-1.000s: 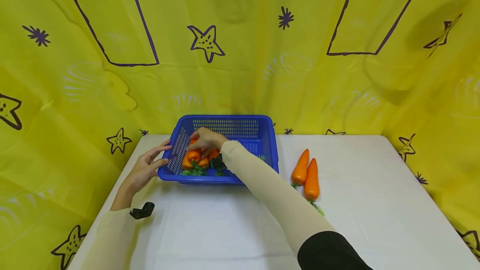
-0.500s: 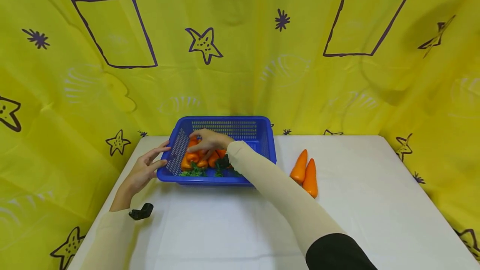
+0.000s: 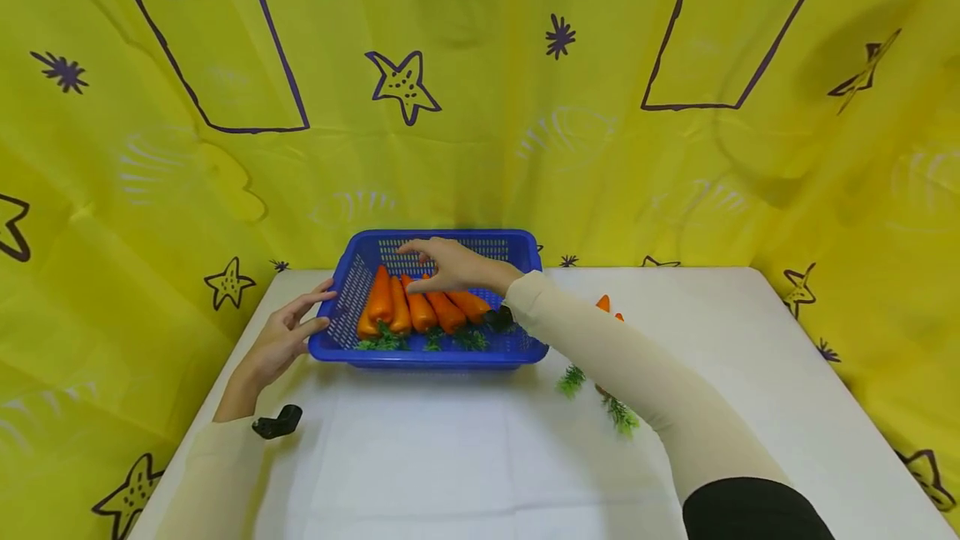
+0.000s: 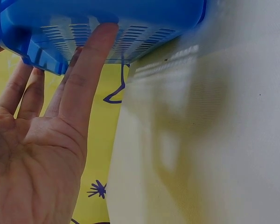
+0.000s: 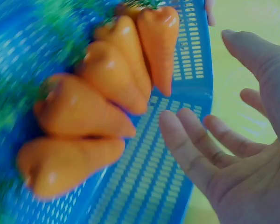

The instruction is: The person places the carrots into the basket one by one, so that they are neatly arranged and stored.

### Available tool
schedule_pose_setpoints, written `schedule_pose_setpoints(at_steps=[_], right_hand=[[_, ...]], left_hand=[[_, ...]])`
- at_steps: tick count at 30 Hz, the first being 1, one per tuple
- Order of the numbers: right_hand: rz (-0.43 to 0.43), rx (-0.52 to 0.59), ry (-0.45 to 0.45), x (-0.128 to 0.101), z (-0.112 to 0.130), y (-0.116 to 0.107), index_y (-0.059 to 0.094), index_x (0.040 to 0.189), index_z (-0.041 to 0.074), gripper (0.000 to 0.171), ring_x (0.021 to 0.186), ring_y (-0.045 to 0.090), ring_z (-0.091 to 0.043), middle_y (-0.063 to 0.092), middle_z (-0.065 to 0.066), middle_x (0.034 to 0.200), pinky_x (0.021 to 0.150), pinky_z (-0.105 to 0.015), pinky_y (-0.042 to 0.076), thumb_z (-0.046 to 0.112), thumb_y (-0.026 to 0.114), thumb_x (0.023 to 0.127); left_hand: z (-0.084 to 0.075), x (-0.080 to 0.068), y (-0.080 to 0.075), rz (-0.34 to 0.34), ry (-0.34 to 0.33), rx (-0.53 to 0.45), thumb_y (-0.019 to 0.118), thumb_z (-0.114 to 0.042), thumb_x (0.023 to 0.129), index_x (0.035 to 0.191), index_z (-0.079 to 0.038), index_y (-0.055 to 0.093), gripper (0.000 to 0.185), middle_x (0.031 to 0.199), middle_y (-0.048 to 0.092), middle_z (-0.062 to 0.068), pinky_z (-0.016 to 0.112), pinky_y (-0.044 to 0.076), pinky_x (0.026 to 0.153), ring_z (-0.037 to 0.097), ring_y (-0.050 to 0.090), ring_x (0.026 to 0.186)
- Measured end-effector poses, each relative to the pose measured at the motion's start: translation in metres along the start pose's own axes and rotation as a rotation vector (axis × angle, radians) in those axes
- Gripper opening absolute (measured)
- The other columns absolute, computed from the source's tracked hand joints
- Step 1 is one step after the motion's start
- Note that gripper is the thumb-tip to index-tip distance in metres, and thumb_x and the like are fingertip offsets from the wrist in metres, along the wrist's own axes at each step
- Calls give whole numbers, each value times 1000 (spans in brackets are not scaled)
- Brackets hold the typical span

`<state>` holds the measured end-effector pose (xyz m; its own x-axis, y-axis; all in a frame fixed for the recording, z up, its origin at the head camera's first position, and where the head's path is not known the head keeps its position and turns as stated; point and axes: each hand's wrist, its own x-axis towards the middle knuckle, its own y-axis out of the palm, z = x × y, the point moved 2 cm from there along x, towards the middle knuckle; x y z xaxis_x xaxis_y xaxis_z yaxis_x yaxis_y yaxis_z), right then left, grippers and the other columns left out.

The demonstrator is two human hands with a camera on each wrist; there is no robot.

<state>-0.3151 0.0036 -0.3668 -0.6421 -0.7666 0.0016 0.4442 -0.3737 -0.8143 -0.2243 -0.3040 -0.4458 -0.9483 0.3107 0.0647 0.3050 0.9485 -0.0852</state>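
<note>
Four carrots (image 3: pixel 420 311) lie side by side in the blue basket (image 3: pixel 517 252). The right hand (image 3: pixel 450 267) hovers above them, fingers spread and empty. The left hand (image 3: pixel 281 336) touches the basket's left wall with straight fingers. Right of the basket, the forearm hides most of two more carrots (image 3: pixel 603 304).

The blue basket (image 3: pixel 525 348), plastic with slotted walls, sits on the white bench (image 3: pixel 465 457) near its far edge, level and upright. Four orange carrots (image 3: pixel 420 307) lie side by side on its floor toward the left, tips pointing away, green tops at the near wall. Two more carrots (image 3: pixel 603 303) lie on the bench just right of the basket, mostly hidden behind a sleeve.
</note>
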Motion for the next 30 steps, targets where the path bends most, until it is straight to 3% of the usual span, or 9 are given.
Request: schedule_pose_setpoints(at_steps=[4, 11, 14, 18, 25, 30], right_hand=[[-64, -37, -21, -26, -2, -14, 45, 155, 18, 66, 90, 64, -24, 54, -21, 137, 84, -33, 55, 35, 72, 97], [-229, -9, -56, -78, -15, -29, 52, 151, 15, 65, 96, 67, -31, 58, -15, 130, 85, -42, 59, 31, 78, 93], [-297, 16, -65, -101, -24, -33, 54, 149, 14, 65, 95, 67, -30, 59, -15, 129, 83, -44, 59, 28, 79, 92], [-350, 48, -36, -132, -38, -38, 53, 149, 12, 65, 93, 67, -28, 60, -15, 132, 77, -39, 61, 26, 80, 92], [-418, 97, 66, -192, -64, -40, 52, 149, 10, 66, 95, 64, -24, 59, -18, 135, 74, -37, 62, 22, 80, 91], [-434, 105, 168, -230, -81, -37, 50, 151, 15, 67, 97, 66, -23, 58, -14, 135, 77, -39, 61, 25, 80, 92]], left_hand=[[-1, 0, -1, -9, -6, 11, 57, -10, 106, 154, -4, 43, 51, 172, 15, 2, 37, 61, 88, 8, 43, 134], [-1, -1, 0, -6, -8, 9, 56, -9, 106, 155, -2, 42, 51, 173, 13, 4, 36, 60, 89, 9, 41, 134], [-2, 0, -1, -12, -10, 28, 56, -10, 106, 155, -3, 42, 51, 172, 14, 4, 34, 60, 88, 18, 38, 140], [-3, 0, -1, -18, -12, 45, 57, -11, 106, 154, -4, 43, 51, 172, 15, 4, 33, 60, 88, 29, 31, 146], [0, 1, 0, 5, 3, 20, 56, -10, 106, 154, -2, 42, 50, 172, 14, 5, 33, 60, 89, 4, 43, 133], [1, 1, 1, 18, 22, 13, 55, -8, 106, 153, -1, 42, 50, 172, 13, 9, 32, 59, 91, 1, 45, 131]])
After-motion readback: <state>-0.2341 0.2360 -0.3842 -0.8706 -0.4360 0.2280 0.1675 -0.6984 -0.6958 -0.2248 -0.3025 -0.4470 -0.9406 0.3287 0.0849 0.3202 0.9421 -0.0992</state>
